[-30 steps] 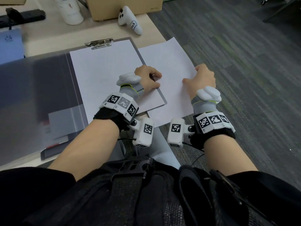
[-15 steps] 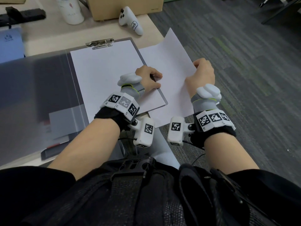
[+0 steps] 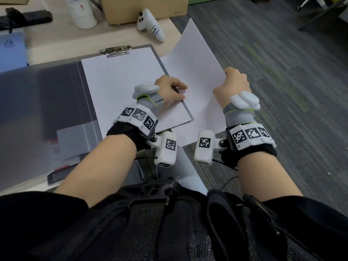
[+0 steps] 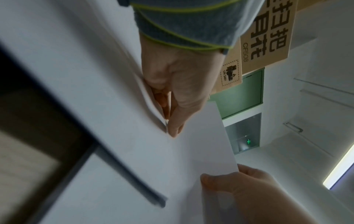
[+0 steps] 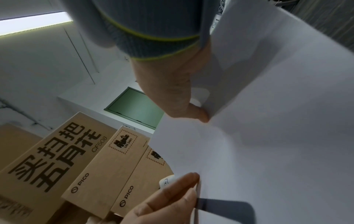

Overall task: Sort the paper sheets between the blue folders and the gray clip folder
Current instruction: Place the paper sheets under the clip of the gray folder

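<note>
White loose sheet [image 3: 197,87] held off the right edge of the desk [image 3: 56,46], far corner tilted up, near part overhanging the carpet [image 3: 282,91]. Right hand [image 3: 232,85] pinches the sheet's right edge, thumb on one face and fingers curled on the other; confirmed in the left wrist view. Left hand [image 3: 169,91] sits at the right edge of the gray clip folder [image 3: 170,76], fingers curled and pinching at the edges of the sheets there. Whether it grips only the clipped stack [image 3: 124,87] or the loose sheet too cannot be told; the wrist view is blurred at the fingertips.

Clip folder lies open and flat on the desk, metal clip [image 3: 115,50] at the far end, stack clamped under it. Translucent cover [image 3: 37,102] lies to the left. Blue folder [image 3: 12,48] at far left. Far side of desk: white controller [image 3: 150,25], white bottle [image 3: 81,12], cardboard box [image 3: 143,8].
</note>
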Available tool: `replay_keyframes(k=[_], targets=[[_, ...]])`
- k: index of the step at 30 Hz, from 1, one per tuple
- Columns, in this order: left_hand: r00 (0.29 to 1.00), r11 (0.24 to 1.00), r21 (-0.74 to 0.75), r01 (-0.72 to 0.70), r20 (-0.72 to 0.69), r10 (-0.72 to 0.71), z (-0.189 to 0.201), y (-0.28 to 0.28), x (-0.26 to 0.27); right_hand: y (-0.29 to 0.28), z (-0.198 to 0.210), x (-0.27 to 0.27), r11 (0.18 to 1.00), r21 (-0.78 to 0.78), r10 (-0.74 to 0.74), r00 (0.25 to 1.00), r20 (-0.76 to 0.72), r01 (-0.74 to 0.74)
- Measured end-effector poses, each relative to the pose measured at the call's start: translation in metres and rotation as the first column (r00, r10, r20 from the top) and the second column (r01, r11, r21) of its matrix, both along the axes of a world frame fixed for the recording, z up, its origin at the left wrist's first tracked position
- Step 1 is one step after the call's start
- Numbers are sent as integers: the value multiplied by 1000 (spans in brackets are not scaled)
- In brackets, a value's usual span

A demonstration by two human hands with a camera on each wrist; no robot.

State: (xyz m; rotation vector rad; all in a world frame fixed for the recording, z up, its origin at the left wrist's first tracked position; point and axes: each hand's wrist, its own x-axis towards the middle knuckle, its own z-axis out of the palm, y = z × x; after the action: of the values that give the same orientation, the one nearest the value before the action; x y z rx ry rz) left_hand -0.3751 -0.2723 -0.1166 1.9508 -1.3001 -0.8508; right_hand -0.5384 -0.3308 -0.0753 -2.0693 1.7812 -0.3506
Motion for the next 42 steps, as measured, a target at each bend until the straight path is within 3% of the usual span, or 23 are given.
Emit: replay_keyframes(k=[4,7,15,17,20,22,25,27,30,32,33,38,42], targets=[[978,996,-92,-17,-209,-3,4,3,7,7,16,0,995,-97,2,999,47,2],[929,979,-141,-147,-359,88,6,4,10,12,30,2,981,-194,9,998,62,3],[768,884,-140,-445,-567,297,15,3,11,33,62,7,895,-439,21,978,208,74],[751,848,-154,-508,-561,348,22,5,12,38,68,9,855,-512,56,968,244,79],[793,863,-170,-475,-508,336,34,7,20,42,73,16,761,-635,131,929,347,130],[823,873,-200,-445,-477,309,46,12,27,43,75,24,676,-709,224,862,456,200],[844,839,-259,-479,-400,358,66,21,36,44,75,36,628,-735,335,764,552,256],[812,761,-332,-558,-409,417,78,30,43,46,72,43,647,-726,414,691,592,234],[736,573,-464,-676,-465,492,92,45,54,47,65,52,706,-689,478,611,632,160],[714,446,-560,-699,-512,477,99,55,61,48,60,59,789,-610,469,566,679,78],[725,419,-595,-686,-511,462,102,60,65,48,57,63,839,-544,444,541,714,30],[763,445,-620,-646,-530,369,97,78,74,46,38,74,967,-222,252,368,895,-123],[714,494,-521,-696,-572,403,85,84,72,53,21,80,967,-61,143,329,933,-248]])
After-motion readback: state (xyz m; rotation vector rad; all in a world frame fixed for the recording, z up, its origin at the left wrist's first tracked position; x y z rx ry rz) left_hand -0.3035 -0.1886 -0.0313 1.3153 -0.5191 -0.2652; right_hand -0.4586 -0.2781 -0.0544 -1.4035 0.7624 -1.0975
